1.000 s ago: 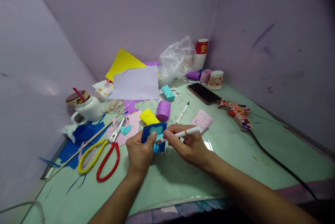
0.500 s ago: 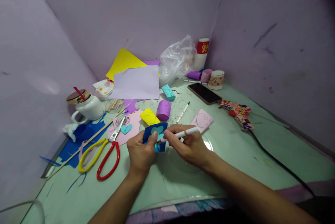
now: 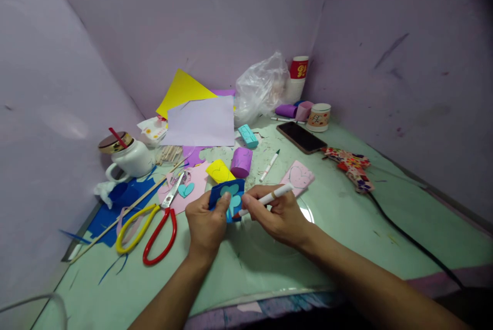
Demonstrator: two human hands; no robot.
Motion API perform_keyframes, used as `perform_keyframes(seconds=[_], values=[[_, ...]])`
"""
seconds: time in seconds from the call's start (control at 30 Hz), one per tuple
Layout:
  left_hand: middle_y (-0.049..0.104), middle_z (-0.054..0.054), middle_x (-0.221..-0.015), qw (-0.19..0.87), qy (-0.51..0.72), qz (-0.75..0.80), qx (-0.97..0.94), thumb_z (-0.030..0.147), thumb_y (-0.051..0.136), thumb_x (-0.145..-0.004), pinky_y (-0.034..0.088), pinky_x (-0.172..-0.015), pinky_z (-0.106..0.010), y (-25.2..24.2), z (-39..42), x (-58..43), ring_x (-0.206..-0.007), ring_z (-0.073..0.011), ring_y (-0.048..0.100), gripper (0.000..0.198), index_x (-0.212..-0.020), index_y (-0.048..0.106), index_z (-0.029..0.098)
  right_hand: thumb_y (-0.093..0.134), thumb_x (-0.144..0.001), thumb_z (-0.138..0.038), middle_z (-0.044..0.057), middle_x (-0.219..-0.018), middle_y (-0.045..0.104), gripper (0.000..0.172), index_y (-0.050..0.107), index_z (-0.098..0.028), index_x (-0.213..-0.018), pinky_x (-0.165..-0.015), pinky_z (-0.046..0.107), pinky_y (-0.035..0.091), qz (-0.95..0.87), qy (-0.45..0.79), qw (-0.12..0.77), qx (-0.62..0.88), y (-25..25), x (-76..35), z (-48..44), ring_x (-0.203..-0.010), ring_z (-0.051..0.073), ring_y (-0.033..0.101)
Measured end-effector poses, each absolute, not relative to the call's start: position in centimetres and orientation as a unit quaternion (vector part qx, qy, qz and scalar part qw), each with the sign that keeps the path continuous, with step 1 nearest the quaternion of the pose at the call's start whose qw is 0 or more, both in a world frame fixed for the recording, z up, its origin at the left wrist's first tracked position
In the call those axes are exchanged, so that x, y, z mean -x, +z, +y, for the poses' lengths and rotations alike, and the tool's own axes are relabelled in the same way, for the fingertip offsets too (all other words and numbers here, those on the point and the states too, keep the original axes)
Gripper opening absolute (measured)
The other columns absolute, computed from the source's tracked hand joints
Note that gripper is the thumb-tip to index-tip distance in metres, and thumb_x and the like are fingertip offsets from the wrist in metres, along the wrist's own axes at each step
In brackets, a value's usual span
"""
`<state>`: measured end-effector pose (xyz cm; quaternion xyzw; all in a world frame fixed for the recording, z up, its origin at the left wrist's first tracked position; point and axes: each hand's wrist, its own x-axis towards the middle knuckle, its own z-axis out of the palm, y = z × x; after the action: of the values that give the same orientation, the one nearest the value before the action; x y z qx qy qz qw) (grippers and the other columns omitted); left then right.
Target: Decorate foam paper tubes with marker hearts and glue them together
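Observation:
My left hand (image 3: pixel 206 224) is closed on a dark blue card (image 3: pixel 228 197) that carries a teal shape, thumb pressed on its face. My right hand (image 3: pixel 278 214) grips a white marker (image 3: pixel 265 198) like a pen, its tip touching the card's lower right part. Both hands hover just above the green table (image 3: pixel 346 227) near its middle.
Red and yellow scissors (image 3: pixel 148 227) lie to the left, with a white lidded mug (image 3: pixel 129 158) beyond. Yellow (image 3: pixel 219 170), purple (image 3: pixel 241 162) and teal (image 3: pixel 247 135) paper rolls, a pink card (image 3: pixel 298 176), a phone (image 3: pixel 300 137), a floral glue gun (image 3: pixel 352 165) with black cord, paper sheets and cups crowd the back.
The blue card has tilted and shifted slightly in my left hand, and the marker tip has moved lower on it. Nothing else has moved.

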<state>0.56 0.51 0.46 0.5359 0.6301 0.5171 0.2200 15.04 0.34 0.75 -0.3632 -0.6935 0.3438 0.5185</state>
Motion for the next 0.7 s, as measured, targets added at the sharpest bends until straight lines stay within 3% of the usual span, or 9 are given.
perform_keyframes(seconds=[0.7], values=[[0.045, 0.004, -0.041, 0.228, 0.519, 0.628, -0.534, 0.036, 0.064, -0.061, 0.034, -0.043, -0.023, 0.91, 0.29, -0.82, -0.044, -0.011, 0.039, 0.027, -0.045, 0.052, 0.018, 0.055, -0.083, -0.02, 0.001, -0.058, 0.065, 0.019, 0.067, -0.014, -0.07, -0.047, 0.019, 0.043, -0.685, 0.322, 0.55, 0.353, 0.67, -14.73, 0.42, -0.05, 0.009, 0.055]])
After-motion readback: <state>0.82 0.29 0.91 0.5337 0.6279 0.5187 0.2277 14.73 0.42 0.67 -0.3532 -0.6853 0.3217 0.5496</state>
